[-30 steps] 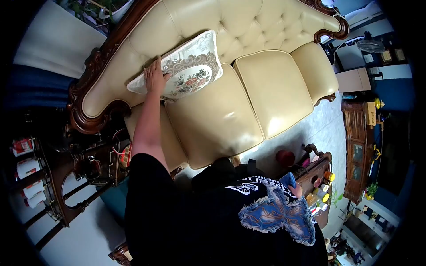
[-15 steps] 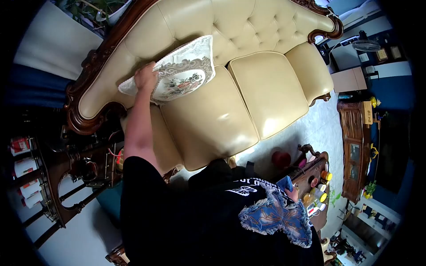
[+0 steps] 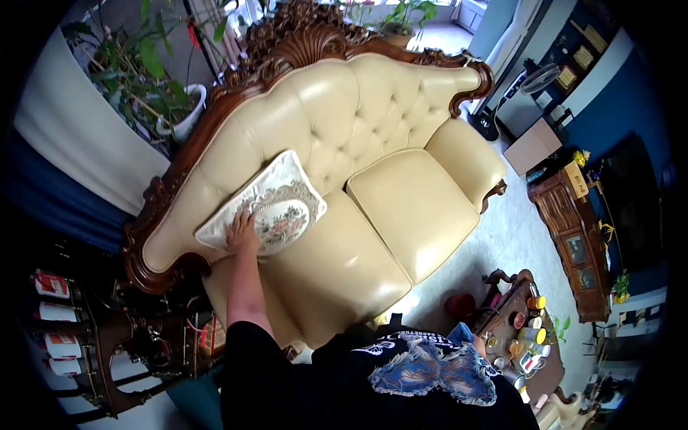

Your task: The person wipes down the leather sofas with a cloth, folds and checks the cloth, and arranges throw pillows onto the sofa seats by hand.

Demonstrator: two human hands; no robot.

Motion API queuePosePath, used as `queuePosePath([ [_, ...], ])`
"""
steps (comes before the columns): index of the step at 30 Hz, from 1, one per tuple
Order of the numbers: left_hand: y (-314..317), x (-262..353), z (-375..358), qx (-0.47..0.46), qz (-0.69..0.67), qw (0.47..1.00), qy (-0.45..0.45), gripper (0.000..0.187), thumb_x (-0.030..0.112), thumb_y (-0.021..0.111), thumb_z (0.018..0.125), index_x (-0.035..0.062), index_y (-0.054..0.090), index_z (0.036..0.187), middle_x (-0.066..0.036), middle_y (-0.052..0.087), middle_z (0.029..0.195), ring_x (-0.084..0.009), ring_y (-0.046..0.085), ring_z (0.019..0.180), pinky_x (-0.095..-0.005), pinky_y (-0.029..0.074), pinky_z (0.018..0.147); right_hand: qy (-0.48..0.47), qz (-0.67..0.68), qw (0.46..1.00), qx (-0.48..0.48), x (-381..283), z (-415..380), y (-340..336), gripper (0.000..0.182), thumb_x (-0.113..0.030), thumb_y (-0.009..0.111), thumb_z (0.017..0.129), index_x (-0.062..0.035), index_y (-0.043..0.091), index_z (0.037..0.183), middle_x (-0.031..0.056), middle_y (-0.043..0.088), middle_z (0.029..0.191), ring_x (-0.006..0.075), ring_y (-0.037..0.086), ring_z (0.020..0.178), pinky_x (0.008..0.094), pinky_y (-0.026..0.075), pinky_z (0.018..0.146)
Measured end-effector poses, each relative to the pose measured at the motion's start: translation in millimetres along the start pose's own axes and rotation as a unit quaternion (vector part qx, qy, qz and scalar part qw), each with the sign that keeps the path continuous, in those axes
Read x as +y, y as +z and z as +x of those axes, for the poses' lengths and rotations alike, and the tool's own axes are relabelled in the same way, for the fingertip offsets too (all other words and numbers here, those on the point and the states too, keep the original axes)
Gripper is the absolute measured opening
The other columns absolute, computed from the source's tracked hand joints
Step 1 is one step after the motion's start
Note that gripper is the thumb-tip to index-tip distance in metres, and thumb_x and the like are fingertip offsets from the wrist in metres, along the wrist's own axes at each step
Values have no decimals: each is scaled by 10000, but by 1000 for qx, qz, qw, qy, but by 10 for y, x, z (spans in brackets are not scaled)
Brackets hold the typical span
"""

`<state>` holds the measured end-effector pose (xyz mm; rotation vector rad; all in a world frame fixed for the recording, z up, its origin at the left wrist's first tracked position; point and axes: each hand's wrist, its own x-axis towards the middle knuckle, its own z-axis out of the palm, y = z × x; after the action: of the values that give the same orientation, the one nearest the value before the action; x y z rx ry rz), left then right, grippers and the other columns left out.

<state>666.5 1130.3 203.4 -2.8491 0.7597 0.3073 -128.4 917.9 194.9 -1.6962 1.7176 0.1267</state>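
The left hand (image 3: 241, 229) is lying open, palm flat, on the embroidered cushion (image 3: 264, 214), steadying it against the sofa (image 3: 373, 215) backrest by the armrest, while the right hand, hidden, cannot be judged.

Single head-worn fisheye view, tilted and looking steeply down past the wearer's black shirt (image 3: 344, 387). Cream tufted leather sofa with carved dark wood frame (image 3: 373, 172) fills the centre at arm's reach. Dark vignette rings the edges. No second view.
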Motion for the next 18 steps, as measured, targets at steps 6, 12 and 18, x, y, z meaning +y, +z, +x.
queuePosePath([
  [6,237,-68,-457,91,-208,970,-89,686,235,690,864,173,425,1493,-136,322,1584,-317,324,1449,-474,276,1192,-4,-36,999,6,-224,63,-76,424,-188,735,773,-25,679,1160,211,718,1033,355,688,992,421,510,896],
  [12,1712,-307,-1178,41,-277,953,-118,574,285,590,929,36,453,1428,-275,485,1399,-449,508,1250,-504,434,1053,-54,-22,998,-21,-2,414,8,448,-221,747,723,-65,708,1141,208,718,1021,353,683,998,424,511,918],
  [18,2158,-128,-2672,-23,-374,900,-222,587,377,571,924,17,488,1381,-308,532,1343,-461,533,1227,-511,495,966,-127,-106,984,-63,-301,952,-112,400,-264,731,768,-94,699,1129,213,709,1030,370,672,1010,459,512,910],
])
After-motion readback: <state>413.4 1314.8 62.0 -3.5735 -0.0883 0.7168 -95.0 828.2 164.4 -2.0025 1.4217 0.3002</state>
